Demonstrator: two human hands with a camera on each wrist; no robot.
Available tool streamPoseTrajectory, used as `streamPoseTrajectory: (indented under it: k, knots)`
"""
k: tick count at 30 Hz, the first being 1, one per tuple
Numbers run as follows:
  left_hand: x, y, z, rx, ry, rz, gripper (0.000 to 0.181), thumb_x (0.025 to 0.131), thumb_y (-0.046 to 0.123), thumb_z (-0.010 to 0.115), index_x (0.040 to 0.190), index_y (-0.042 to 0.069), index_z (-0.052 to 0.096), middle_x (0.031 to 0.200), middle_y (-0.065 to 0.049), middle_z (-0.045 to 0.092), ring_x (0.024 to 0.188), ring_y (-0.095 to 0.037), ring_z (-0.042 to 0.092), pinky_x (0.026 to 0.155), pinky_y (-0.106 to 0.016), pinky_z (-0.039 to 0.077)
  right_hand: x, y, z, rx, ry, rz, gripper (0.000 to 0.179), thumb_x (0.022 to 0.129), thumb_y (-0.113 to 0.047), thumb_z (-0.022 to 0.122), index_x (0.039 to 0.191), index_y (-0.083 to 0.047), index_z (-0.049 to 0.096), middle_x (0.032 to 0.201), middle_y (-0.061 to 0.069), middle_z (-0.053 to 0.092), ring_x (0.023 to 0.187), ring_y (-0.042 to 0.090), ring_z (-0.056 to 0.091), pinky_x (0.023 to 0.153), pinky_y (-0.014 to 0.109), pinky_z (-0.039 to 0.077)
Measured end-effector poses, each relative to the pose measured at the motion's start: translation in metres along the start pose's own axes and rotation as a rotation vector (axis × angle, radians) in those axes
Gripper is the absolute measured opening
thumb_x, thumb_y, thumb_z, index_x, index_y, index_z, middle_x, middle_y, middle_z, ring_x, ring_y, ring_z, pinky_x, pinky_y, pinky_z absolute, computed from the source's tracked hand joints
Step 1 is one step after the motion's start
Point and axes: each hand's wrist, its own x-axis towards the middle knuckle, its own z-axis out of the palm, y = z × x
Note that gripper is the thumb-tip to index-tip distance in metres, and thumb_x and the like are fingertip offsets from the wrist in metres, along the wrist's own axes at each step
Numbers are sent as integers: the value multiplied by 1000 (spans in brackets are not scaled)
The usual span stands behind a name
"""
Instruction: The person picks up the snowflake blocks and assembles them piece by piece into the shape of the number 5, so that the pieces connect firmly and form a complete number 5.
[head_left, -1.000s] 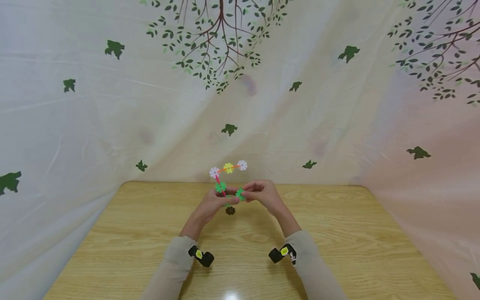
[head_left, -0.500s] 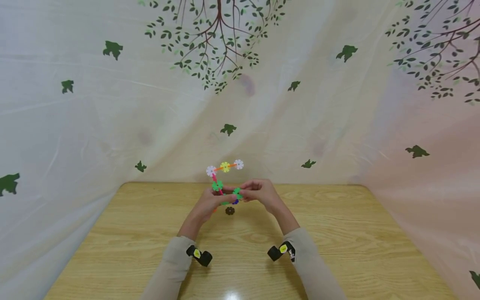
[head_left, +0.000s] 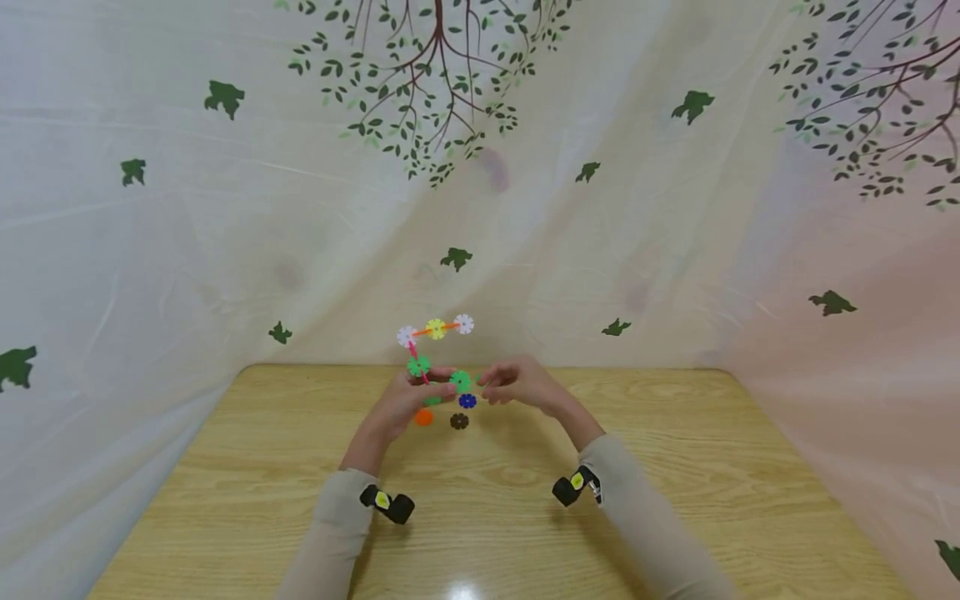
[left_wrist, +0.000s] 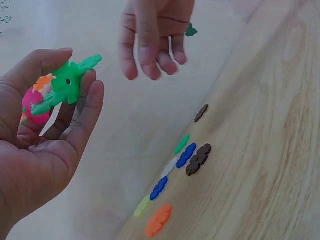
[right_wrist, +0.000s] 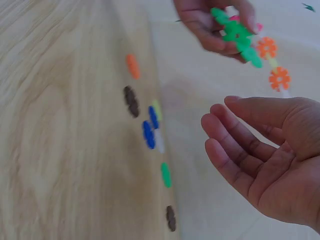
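Observation:
A zigzag chain of interlocking plastic snowflake discs (head_left: 419,367), in green, pink, white, orange and yellow, is raised above the table. My left hand (head_left: 393,408) pinches its near green end between thumb and fingers. Several green discs (left_wrist: 68,82) slotted together show in the left wrist view, with pink and orange ones partly hidden behind the hand. Just to the right of the chain, my right hand (head_left: 528,387) is apart from it. The right wrist view shows that palm bare, with the fingers (right_wrist: 240,145) loosely bent.
Loose discs lie on the wooden table (head_left: 675,467) under the hands: an orange disc (left_wrist: 159,220), a brown disc (left_wrist: 199,160), a blue disc (left_wrist: 186,155), a green disc (left_wrist: 182,144) and several more. A leaf-printed cloth (head_left: 345,250) hangs behind the table's far edge.
My right hand has let go of the green end of the chain and drawn away to the right. My left hand has moved slightly left with the chain, uncovering blue and orange discs below.

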Motion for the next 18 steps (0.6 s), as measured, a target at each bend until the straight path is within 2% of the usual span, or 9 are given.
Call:
streamPoseTrajectory:
  k: [6, 11, 14, 18]
  knots:
    - [-2, 2, -6, -24, -29, -11, 23, 94, -2, 66, 116, -1, 71, 100, 6, 75, 97, -16, 73, 95, -34, 59, 11, 20, 12, -120, -71, -62, 25, 91, 0, 71, 113, 11, 70, 98, 23, 74, 82, 15, 69, 80, 50, 61]
    - [-4, 4, -10, -17, -24, -32, 21, 94, -1, 67, 114, 2, 71, 103, 4, 73, 102, -22, 72, 95, -36, 59, 18, 30, 22, -177, -137, -96, 24, 90, 0, 73, 112, 8, 71, 94, 20, 73, 82, 12, 65, 74, 29, 58]
    - [-4, 4, -12, -8, -28, -39, 19, 94, 0, 67, 112, 3, 71, 104, 4, 72, 99, -19, 72, 97, -37, 58, 21, 34, 26, -198, -168, -81, 28, 90, -2, 74, 116, 6, 71, 94, 16, 73, 79, 6, 62, 70, 20, 53]
    - [-5, 6, -15, 8, -34, -42, 18, 95, 1, 67, 112, 5, 71, 111, 2, 69, 101, -20, 72, 99, -40, 57, 25, 36, 28, -200, -181, -51, 32, 89, -4, 76, 120, 4, 71, 92, 15, 73, 76, 6, 62, 68, 20, 52]
